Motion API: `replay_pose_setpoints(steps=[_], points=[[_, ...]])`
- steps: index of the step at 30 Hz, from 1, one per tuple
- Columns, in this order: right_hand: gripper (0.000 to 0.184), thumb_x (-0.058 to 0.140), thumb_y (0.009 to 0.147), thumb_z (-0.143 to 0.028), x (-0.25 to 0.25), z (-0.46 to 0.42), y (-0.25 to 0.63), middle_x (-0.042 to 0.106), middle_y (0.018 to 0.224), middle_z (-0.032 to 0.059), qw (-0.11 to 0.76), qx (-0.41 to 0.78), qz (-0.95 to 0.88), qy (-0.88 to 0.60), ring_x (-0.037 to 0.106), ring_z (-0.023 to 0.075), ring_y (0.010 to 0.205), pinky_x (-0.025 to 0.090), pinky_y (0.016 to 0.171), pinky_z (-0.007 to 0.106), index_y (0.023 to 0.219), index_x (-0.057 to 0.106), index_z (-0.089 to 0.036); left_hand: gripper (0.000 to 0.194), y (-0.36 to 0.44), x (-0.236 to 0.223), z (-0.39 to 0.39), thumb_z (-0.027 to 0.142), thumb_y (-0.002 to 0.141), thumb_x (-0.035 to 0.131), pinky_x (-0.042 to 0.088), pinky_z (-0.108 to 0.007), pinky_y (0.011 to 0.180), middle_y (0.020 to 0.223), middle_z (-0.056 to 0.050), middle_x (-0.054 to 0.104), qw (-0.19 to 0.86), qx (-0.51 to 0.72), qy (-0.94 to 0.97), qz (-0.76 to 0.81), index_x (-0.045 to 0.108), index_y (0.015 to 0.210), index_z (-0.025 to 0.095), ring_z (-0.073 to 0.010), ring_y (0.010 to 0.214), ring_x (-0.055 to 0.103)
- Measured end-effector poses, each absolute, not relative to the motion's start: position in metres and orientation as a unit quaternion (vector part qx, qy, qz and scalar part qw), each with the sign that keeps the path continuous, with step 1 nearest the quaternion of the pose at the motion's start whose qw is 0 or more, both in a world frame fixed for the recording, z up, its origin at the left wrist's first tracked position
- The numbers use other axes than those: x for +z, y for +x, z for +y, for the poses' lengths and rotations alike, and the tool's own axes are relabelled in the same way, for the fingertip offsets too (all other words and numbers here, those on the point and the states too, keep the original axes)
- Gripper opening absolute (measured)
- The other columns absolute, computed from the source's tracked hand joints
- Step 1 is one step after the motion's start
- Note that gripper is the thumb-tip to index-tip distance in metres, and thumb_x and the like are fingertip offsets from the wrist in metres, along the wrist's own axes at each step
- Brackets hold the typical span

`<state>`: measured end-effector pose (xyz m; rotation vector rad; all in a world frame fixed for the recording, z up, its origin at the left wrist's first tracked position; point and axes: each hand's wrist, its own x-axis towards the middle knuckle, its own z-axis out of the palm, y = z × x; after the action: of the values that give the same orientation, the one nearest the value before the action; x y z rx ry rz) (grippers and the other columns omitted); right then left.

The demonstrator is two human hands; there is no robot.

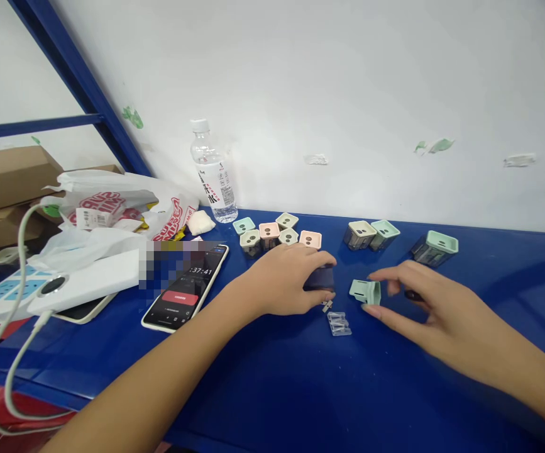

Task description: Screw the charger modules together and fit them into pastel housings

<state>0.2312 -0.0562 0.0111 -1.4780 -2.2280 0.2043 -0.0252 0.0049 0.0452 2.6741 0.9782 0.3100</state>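
Head cam, angled down at a blue table (498,302): left hand (276,280) closed over a dark navy block (319,281), with a tiny clear-and-metal clip (327,306) right at the fingertips. Right hand (418,308) spread fairly wide, thumb and index on either side of a mint-green square cap (365,292) (touching or just hovering, hard to tell from this angle), and a small dark piece (413,295) half hidden beneath the fingers. Just below the block, a small clear plastic part (339,324) lying flat.

Farther up, a cluster of pastel two-hole caps (276,229), then three lidded square containers (384,236) off to the right. Left of the hands, a smartphone (185,286) showing a timer, partly pixelated. Behind those, a water bottle (210,173) against a white wall (347,94). Far left, a white power strip (12,292) with its cable (17,251), a plastic bag (116,207), cardboard boxes (8,179) and a blue metal frame (78,88).
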Motion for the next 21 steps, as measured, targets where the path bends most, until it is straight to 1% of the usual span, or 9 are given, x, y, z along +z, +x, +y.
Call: replay_pose_setpoints(steps=[2, 4, 5, 7, 9, 11, 14, 18, 21], points=[[0.036, 0.057, 0.095, -0.055, 0.01, -0.063, 0.223, 0.067, 0.096, 0.0043, 0.218, 0.077, -0.843, -0.485, 0.067, 0.0177, 0.072, 0.057, 0.059, 0.029, 0.118, 0.066, -0.03, 0.036, -0.023, 0.037, 0.007, 0.032, 0.088, 0.067, 0.05, -0.042, 0.097, 0.117, -0.008, 0.07, 0.151, 0.146, 0.913, 0.349, 0.059, 0.122, 0.021, -0.0269, 0.11, 0.064], [0.039, 0.054, 0.097, -0.054, 0.003, -0.068, 0.214, 0.068, 0.106, 0.0069, 0.195, 0.066, -0.869, -0.45, 0.071, 0.0216, 0.084, 0.061, 0.069, 0.034, 0.124, 0.065, -0.028, 0.036, -0.021, 0.03, 0.008, 0.03, 0.088, 0.065, 0.051, -0.042, 0.097, 0.117, -0.008, 0.069, 0.174, 0.169, 0.899, 0.365, 0.058, 0.122, 0.021, -0.0262, 0.11, 0.064], [0.043, 0.052, 0.098, -0.055, -0.001, -0.071, 0.21, 0.068, 0.109, 0.0087, 0.186, 0.052, -0.873, -0.447, 0.072, 0.0239, 0.087, 0.061, 0.07, 0.037, 0.128, 0.063, -0.026, 0.037, -0.02, 0.027, 0.008, 0.031, 0.088, 0.065, 0.051, -0.042, 0.098, 0.118, -0.008, 0.069, 0.187, 0.175, 0.893, 0.369, 0.057, 0.122, 0.021, -0.026, 0.111, 0.064], [0.043, 0.048, 0.1, -0.051, -0.008, -0.073, 0.202, 0.067, 0.112, 0.0103, 0.16, 0.052, -0.879, -0.446, 0.073, 0.0248, 0.085, 0.062, 0.067, 0.039, 0.131, 0.062, -0.025, 0.039, -0.018, 0.022, 0.008, 0.033, 0.089, 0.064, 0.051, -0.043, 0.1, 0.125, -0.009, 0.066, 0.21, 0.181, 0.888, 0.366, 0.055, 0.124, 0.02, -0.0259, 0.113, 0.064], [0.035, 0.045, 0.103, -0.044, -0.01, -0.075, 0.197, 0.067, 0.112, 0.0095, 0.142, 0.076, -0.878, -0.45, 0.072, 0.0226, 0.079, 0.061, 0.062, 0.038, 0.124, 0.064, -0.025, 0.039, -0.016, 0.019, 0.008, 0.034, 0.09, 0.064, 0.051, -0.043, 0.101, 0.132, -0.009, 0.063, 0.22, 0.182, 0.888, 0.36, 0.055, 0.125, 0.02, -0.0258, 0.116, 0.063], [0.029, 0.044, 0.103, -0.04, -0.01, -0.074, 0.195, 0.067, 0.112, 0.0085, 0.143, 0.1, -0.873, -0.456, 0.071, 0.0213, 0.077, 0.06, 0.06, 0.036, 0.115, 0.065, -0.025, 0.039, -0.015, 0.018, 0.009, 0.034, 0.09, 0.064, 0.051, -0.043, 0.101, 0.134, -0.009, 0.061, 0.22, 0.179, 0.888, 0.363, 0.055, 0.126, 0.021, -0.0259, 0.116, 0.063], [0.024, 0.046, 0.102, -0.04, -0.008, -0.073, 0.198, 0.069, 0.11, 0.0077, 0.157, 0.123, -0.862, -0.466, 0.072, 0.0232, 0.086, 0.061, 0.063, 0.036, 0.11, 0.063, -0.025, 0.043, -0.015, 0.017, 0.009, 0.035, 0.091, 0.063, 0.052, -0.043, 0.101, 0.132, -0.009, 0.063, 0.211, 0.167, 0.889, 0.372, 0.053, 0.131, 0.021, -0.0267, 0.118, 0.063], [0.024, 0.048, 0.102, -0.041, -0.009, -0.07, 0.206, 0.071, 0.109, 0.0065, 0.163, 0.12, -0.862, -0.465, 0.072, 0.0246, 0.093, 0.063, 0.073, 0.04, 0.113, 0.062, -0.026, 0.048, -0.015, 0.016, 0.01, 0.035, 0.092, 0.063, 0.052, -0.043, 0.102, 0.134, -0.01, 0.062, 0.185, 0.159, 0.895, 0.373, 0.05, 0.136, 0.02, -0.0278, 0.123, 0.061], [0.028, 0.047, 0.102, -0.042, -0.011, -0.068, 0.209, 0.07, 0.113, 0.0079, 0.185, 0.081, -0.872, -0.446, 0.073, 0.0249, 0.095, 0.064, 0.075, 0.041, 0.119, 0.063, -0.027, 0.05, -0.015, 0.015, 0.01, 0.036, 0.093, 0.062, 0.053, -0.043, 0.099, 0.133, -0.011, 0.063, 0.169, 0.155, 0.899, 0.373, 0.049, 0.139, 0.02, -0.0282, 0.121, 0.062]])
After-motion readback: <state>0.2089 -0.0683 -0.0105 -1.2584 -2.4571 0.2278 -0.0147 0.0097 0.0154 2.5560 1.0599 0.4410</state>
